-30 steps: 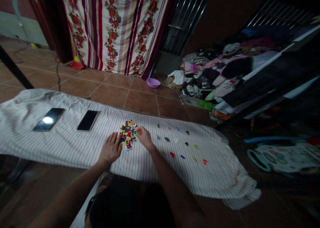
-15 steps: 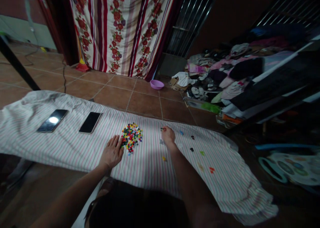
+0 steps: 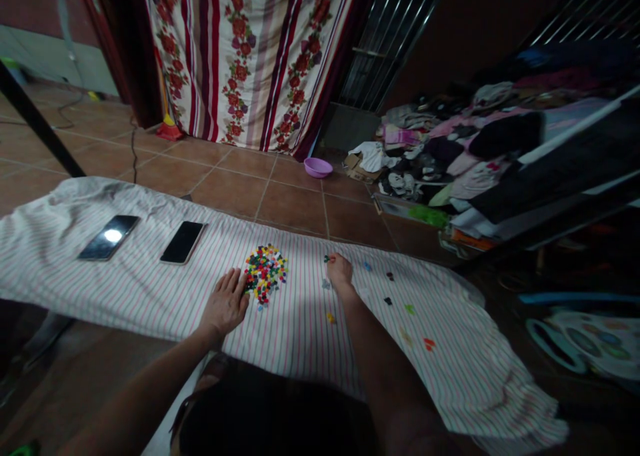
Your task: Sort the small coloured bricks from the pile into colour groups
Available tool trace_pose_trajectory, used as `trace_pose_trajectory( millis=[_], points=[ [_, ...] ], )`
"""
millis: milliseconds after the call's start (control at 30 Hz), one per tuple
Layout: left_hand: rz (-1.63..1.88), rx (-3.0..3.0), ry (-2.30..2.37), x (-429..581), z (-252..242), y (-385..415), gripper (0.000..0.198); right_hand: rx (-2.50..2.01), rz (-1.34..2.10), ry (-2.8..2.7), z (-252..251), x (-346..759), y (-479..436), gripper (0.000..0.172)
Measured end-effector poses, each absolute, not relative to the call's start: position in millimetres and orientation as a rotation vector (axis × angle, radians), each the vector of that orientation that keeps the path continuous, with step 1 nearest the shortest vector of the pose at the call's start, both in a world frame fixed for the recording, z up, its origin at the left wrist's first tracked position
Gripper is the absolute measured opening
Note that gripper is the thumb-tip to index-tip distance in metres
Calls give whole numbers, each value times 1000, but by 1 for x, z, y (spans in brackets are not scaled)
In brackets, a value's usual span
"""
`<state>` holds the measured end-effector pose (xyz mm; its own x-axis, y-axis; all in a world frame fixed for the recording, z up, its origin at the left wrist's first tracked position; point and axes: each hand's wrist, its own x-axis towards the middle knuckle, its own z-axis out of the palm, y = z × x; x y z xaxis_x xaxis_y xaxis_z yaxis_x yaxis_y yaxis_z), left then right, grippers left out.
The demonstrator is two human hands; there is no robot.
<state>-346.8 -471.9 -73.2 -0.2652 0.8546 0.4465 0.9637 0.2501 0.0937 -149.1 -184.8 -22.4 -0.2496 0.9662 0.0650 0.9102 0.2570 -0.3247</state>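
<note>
My left hand (image 3: 226, 304) lies flat on the striped cloth, its fingers stretched out, with the fingertips at the left edge of a pile of small multicoloured pieces (image 3: 267, 273). To the right of the pile, my right hand (image 3: 340, 270) is closed, thumb and fingers together and pointing left. Dark green pieces (image 3: 327, 259) lie at its fingertips; whatever is pinched there is too small to name. Just below that hand are grey pieces (image 3: 326, 284), and nearer to me lie yellow pieces (image 3: 331, 318).
Farther right, small groups of blue (image 3: 367, 267), black (image 3: 388, 301), lime green (image 3: 409, 309) and orange pieces (image 3: 429, 344) are spread on the cloth (image 3: 295, 343). Two phones (image 3: 183, 242) lie on the left. Behind stand a purple basin (image 3: 319, 168) and a clothes heap (image 3: 450, 143).
The whole view has shifted slightly. Both hands keep nearly the same place on the cloth, the right one still closed by the dark green pieces.
</note>
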Motion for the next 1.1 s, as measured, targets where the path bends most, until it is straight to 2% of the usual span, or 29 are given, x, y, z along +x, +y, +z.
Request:
trace_pose_trajectory(
  millis=[433, 800, 1100],
  points=[
    [-560, -1705, -2264, -347, -71, -472, 54, -1555, 286, -2336, -13, -172, -220, 31],
    [-590, -1698, -2266, -347, -74, -471, 53, -1094, 601, -2442, -35, -220, -297, 31],
    [-555, -1698, -2269, -347, -72, -471, 54, -1053, 555, -2472, -47, -229, -325, 32]
  ],
)
